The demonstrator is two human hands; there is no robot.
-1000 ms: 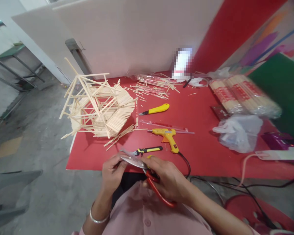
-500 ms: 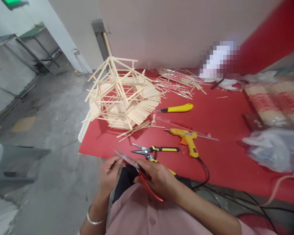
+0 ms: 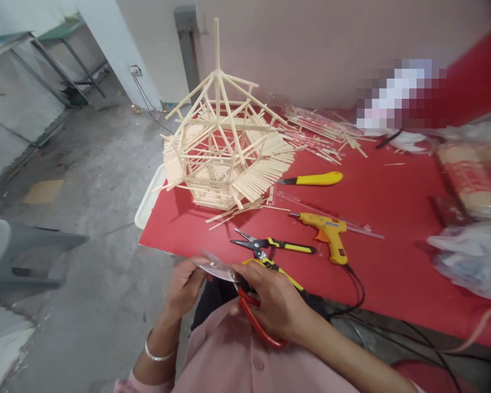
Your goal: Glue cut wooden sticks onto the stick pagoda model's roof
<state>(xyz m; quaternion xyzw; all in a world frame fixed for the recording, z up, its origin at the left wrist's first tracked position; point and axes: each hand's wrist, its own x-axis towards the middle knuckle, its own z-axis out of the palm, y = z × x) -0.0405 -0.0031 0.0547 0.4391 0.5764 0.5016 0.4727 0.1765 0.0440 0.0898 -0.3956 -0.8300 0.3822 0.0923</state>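
Observation:
My right hand (image 3: 272,300) is wrapped round the red handles of a pair of scissors (image 3: 219,270), whose blades are parted and point left. At the blade tips, my left hand (image 3: 187,286) is closed in a pinch; a tiny pale piece shows there, too small to make out. Beyond my hands a pagoda-like frame of thin wooden sticks (image 3: 219,131) stands on the red table (image 3: 393,267). Yellow-and-black pliers (image 3: 290,245) lie between the frame and my right hand, partly hidden by it.
A yellow glue gun (image 3: 327,232) with a black cord and a yellow knife (image 3: 319,179) lie to the right. Loose sticks (image 3: 327,128) in plastic are at the back. Stick bundles (image 3: 472,177) and a plastic bag (image 3: 472,256) sit far right. A grey stool (image 3: 28,256) stands left.
The view has shifted, so the table's things appear farther right. The scissor blades now look wider apart beside my left fingers. Both hands keep their closed hold.

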